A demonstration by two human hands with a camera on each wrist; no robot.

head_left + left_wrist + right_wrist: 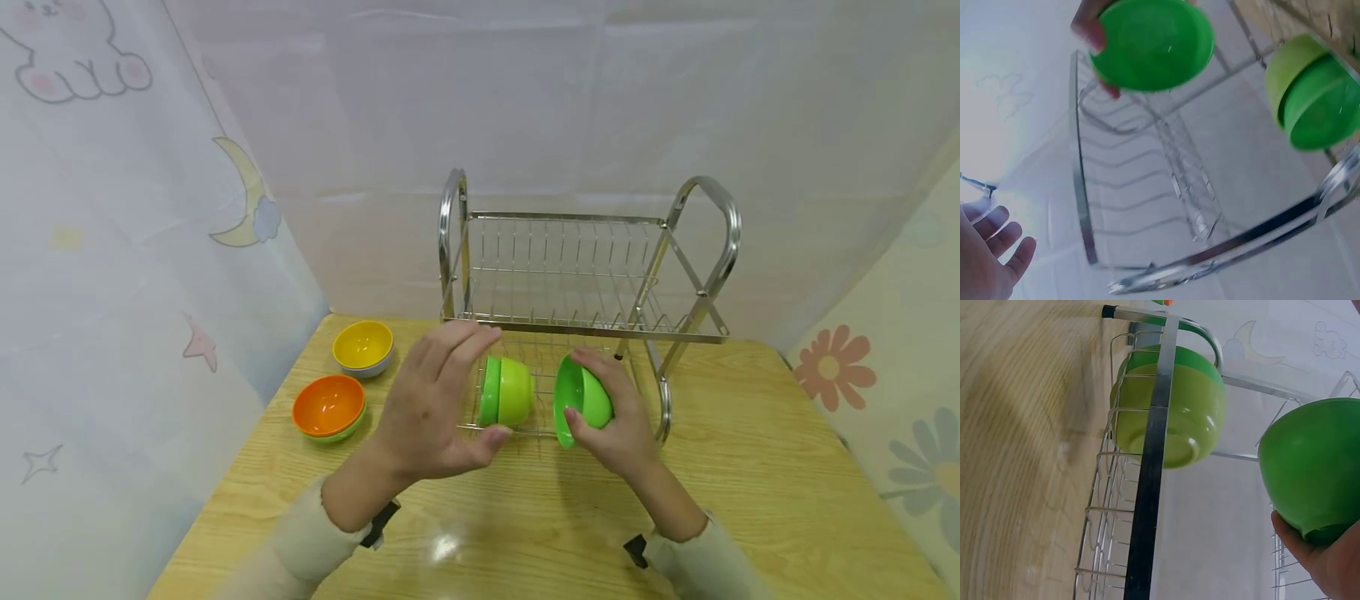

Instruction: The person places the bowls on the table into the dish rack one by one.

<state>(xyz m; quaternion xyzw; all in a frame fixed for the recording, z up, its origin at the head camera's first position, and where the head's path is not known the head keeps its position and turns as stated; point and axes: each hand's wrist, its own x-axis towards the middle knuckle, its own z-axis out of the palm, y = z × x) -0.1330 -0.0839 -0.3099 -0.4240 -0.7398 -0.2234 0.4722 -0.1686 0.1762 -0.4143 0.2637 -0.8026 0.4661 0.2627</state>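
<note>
The right hand (624, 429) holds a green bowl (587, 396), its thumb and fingers curled round it, and the bowl tips so its mouth looks toward 9 o'clock. The left hand (427, 408) is wide open, thumb and fingers far apart, with nothing in it. At 9 o'clock from the held bowl, a lime bowl (516, 392) lies on its side on the bottom shelf of the metal rack (585, 329), with a second green bowl (490, 392) tucked inside. Farther toward 9 o'clock, an orange bowl (328, 406) and a yellow bowl (363, 345) sit on the table (750, 467).
</note>
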